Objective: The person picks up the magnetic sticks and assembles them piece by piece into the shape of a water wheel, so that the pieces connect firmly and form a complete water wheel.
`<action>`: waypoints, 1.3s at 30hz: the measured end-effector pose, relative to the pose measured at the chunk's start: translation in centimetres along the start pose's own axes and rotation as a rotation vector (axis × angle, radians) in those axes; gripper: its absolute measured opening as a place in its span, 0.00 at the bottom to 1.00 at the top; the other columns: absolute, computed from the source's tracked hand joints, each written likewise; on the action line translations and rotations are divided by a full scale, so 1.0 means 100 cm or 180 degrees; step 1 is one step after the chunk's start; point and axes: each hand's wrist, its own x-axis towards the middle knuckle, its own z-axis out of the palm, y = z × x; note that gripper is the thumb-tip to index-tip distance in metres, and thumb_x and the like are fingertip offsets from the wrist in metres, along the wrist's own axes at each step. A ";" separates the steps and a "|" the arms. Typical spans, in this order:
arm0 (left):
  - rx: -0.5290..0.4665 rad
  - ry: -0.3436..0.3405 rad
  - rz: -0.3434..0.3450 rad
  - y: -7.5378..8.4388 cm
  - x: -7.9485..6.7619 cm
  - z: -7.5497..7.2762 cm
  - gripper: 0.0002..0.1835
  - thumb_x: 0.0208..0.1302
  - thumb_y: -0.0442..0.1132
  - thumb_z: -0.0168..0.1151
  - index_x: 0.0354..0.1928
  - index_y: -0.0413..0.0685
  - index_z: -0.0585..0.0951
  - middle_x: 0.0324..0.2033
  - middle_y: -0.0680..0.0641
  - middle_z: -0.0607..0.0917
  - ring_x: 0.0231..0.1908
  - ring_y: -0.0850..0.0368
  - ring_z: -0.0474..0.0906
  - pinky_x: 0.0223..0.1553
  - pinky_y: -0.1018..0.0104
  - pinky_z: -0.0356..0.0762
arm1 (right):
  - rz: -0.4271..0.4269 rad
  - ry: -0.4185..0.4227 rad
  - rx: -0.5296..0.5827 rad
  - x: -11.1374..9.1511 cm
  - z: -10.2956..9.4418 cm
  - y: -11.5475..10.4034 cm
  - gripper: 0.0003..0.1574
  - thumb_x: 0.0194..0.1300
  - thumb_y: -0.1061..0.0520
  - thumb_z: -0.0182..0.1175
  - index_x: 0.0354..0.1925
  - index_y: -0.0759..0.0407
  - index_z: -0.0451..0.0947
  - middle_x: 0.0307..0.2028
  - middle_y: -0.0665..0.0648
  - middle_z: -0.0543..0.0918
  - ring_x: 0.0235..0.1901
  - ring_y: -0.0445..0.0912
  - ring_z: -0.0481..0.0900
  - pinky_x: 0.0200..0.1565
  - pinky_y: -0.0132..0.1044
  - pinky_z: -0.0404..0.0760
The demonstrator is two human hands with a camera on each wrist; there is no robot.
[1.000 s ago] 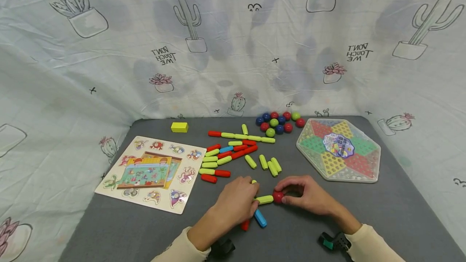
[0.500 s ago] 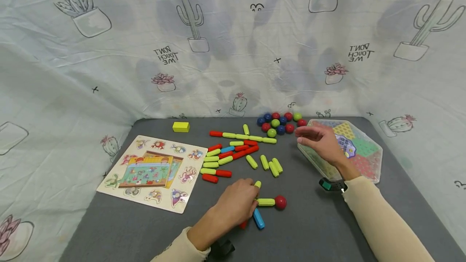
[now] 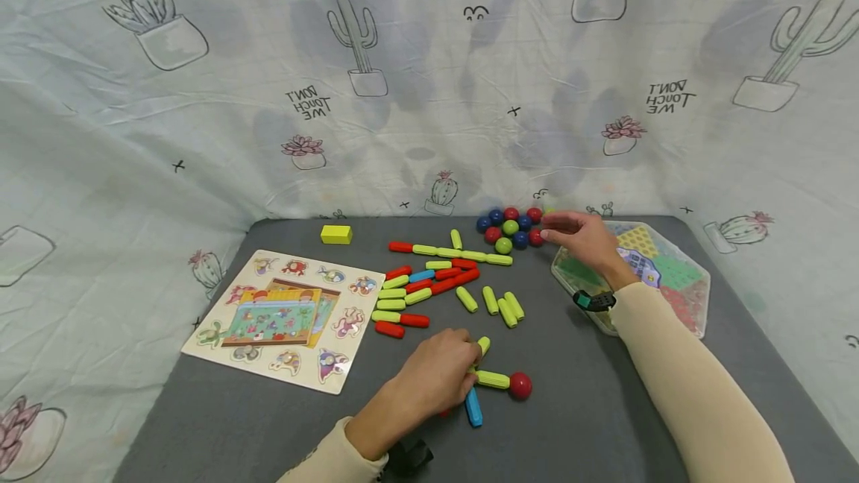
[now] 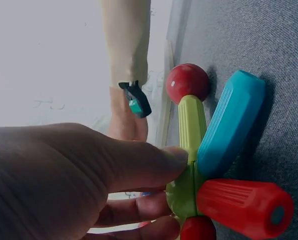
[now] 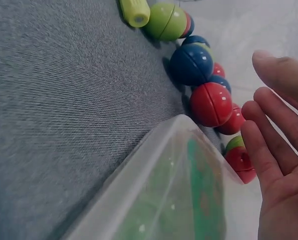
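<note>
Mirrored lettering on the cloth (image 3: 416, 125) reads "DON'T TOUCH ME". On my grey bench (image 3: 570, 431), the hexagonal game board (image 3: 678, 274) bears a label (image 3: 640, 267) I can't read. My right hand (image 3: 582, 241), fingers apart, grasps nothing just beside the loose balls (image 3: 510, 228). My left hand (image 3: 432, 371) pinches the green ball (image 4: 181, 197) near the bench's front, probably steadying its rods (image 4: 231, 125) and the red ball (image 3: 520, 386) capping one.

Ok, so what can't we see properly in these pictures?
Head view: the left hand hides most of the green joining ball.
Head view: the right hand hides most of another green ball.
Head view: the right sleeve and hand cover part of the Chinese checkers board.
Left wrist view: the bottom edge cuts off a red piece. Ball or stick? Can't tell.
</note>
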 end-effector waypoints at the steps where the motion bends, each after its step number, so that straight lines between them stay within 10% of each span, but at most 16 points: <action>1: 0.0001 -0.0004 0.0002 0.000 0.000 0.000 0.07 0.67 0.42 0.80 0.43 0.54 0.91 0.35 0.55 0.83 0.35 0.64 0.75 0.37 0.71 0.80 | -0.0012 -0.0010 0.0006 0.002 0.001 0.000 0.34 0.77 0.41 0.70 0.71 0.56 0.81 0.68 0.62 0.85 0.58 0.38 0.85 0.54 0.26 0.82; 17: -0.0011 -0.0217 0.0186 -0.004 0.002 -0.003 0.08 0.69 0.35 0.75 0.47 0.54 0.92 0.39 0.55 0.84 0.38 0.62 0.76 0.43 0.71 0.81 | -0.0269 0.0220 -0.0429 0.002 0.021 0.006 0.22 0.79 0.54 0.68 0.64 0.63 0.86 0.60 0.68 0.89 0.59 0.62 0.89 0.58 0.53 0.88; 24: 0.0052 -0.0099 0.0037 -0.003 0.006 0.001 0.09 0.72 0.40 0.72 0.52 0.53 0.90 0.42 0.52 0.84 0.39 0.59 0.76 0.40 0.67 0.81 | -0.0500 0.0243 0.0199 -0.042 0.027 -0.006 0.20 0.77 0.55 0.70 0.62 0.61 0.87 0.57 0.67 0.90 0.51 0.33 0.89 0.51 0.22 0.84; 39: 0.0151 -0.0130 -0.0099 -0.002 0.013 0.010 0.07 0.76 0.47 0.70 0.49 0.56 0.91 0.42 0.51 0.83 0.42 0.57 0.75 0.43 0.64 0.81 | -0.0844 -0.0866 0.1114 -0.150 0.075 -0.027 0.20 0.73 0.70 0.69 0.61 0.67 0.84 0.58 0.71 0.87 0.56 0.40 0.90 0.56 0.35 0.89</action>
